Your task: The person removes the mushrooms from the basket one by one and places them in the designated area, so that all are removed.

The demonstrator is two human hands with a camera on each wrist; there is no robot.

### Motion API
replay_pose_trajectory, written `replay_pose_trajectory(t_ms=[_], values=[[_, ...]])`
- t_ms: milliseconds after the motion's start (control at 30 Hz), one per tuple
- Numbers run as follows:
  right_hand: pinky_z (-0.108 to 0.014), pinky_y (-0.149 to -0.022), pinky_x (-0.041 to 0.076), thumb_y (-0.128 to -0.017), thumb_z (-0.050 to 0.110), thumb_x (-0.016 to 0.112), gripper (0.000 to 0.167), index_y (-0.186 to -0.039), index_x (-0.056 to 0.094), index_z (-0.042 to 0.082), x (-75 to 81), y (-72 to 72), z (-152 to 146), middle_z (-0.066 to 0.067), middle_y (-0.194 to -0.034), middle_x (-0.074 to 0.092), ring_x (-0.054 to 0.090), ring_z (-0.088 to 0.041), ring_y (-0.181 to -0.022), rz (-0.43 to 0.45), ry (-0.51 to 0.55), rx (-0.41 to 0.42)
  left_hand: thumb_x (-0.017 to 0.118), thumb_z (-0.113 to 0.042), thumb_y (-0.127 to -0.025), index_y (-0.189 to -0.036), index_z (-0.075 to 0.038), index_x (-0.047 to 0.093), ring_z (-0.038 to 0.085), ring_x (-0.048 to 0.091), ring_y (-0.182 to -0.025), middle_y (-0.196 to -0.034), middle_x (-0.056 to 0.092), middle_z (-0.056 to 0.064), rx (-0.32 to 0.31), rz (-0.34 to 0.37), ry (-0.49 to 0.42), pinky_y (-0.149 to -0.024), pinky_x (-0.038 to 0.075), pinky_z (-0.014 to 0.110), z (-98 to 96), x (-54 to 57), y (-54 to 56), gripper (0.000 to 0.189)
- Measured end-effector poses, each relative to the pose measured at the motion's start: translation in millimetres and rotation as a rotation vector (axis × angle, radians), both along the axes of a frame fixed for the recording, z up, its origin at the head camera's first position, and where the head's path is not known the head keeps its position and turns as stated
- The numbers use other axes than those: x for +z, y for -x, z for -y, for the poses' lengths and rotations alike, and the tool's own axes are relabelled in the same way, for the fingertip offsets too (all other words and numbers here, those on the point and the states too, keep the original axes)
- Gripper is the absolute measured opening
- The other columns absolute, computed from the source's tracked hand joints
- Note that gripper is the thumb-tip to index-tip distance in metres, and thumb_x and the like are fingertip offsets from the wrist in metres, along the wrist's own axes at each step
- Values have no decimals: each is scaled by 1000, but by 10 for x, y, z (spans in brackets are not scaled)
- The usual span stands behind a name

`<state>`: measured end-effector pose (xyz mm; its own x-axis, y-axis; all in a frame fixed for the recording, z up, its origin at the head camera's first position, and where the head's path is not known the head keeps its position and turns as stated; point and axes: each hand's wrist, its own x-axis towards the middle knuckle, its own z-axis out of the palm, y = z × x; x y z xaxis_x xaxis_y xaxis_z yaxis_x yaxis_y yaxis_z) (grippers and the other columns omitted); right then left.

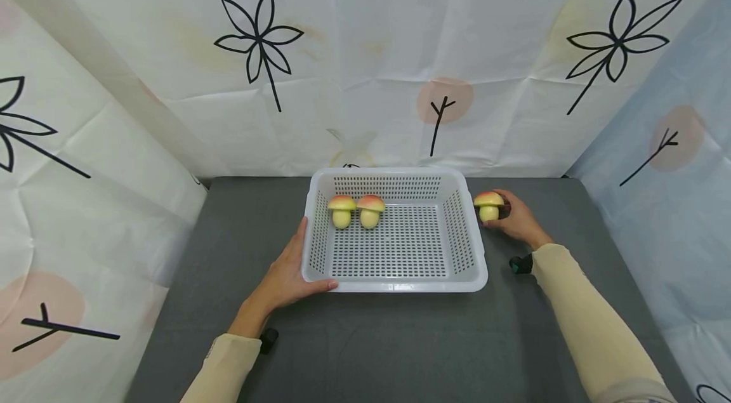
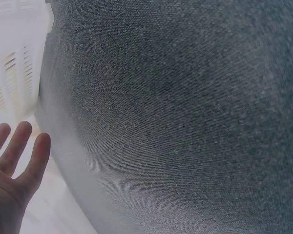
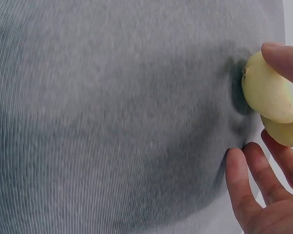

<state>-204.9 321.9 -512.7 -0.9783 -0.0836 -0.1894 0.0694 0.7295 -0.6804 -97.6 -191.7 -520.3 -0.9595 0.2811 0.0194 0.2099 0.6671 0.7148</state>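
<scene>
Pale cloth (image 1: 365,73) printed with black outlined flowers and twigs hangs behind and beside a dark grey table (image 1: 400,352). Midway along the table's back edge sits a white perforated basket (image 1: 394,287), its long side parallel to that edge. It contains two toy mushrooms, both in the half toward the table's left edge: the left mushroom (image 1: 341,220) and, just beside it, the right mushroom (image 1: 370,219). Both have red-and-yellow caps toward the back edge and pale stems toward the front, so their long axes run front to back. The left hand (image 1: 285,273) lies at the basket's front-left corner, fingers extended along its left wall and thumb along the front rim, touching rather than clenched. Outside the basket, toward the table's back-right corner, the right hand (image 1: 516,220) pinches a third mushroom (image 1: 488,207) between thumb and fingers, just beside the basket's right wall. Its cap likewise points to the back edge, stem to the front; whether it touches the table cannot be told.
</scene>
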Motion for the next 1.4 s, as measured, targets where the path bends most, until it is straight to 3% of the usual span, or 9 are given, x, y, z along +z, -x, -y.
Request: replay_pose_trajectory(t_ms=[367, 1000, 1400], values=[[-65, -102, 33, -85, 7, 81, 88, -152, 27, -10, 23, -17, -162, -37, -145, 37, 40, -55, -128, -16, 13, -3, 84, -68, -67, -163, -30, -9, 29, 36, -142, -167, 17, -2, -3, 2, -20, -101, 38, 64, -2, -10, 8, 139], [-64, -102, 34, -87, 11, 81, 91, -155, 23, -9, -3, -9, -189, -37, -146, 37, 40, -53, -127, -1, 15, -2, 84, -69, -66, -163, -30, -9, 26, 35, -143, -167, 15, -6, -7, 9, -35, -104, 37, 62, -2, -7, 10, 140], [-65, -102, 33, -87, 19, 82, 98, -157, 19, -6, 134, -20, -170, -40, -146, 34, 37, -53, -130, 38, -19, -34, 85, -68, -67, -163, -29, -8, 27, 35, -143, -167, 16, -5, -11, -4, -34, -102, 38, 63, -3, -11, 15, 139]])
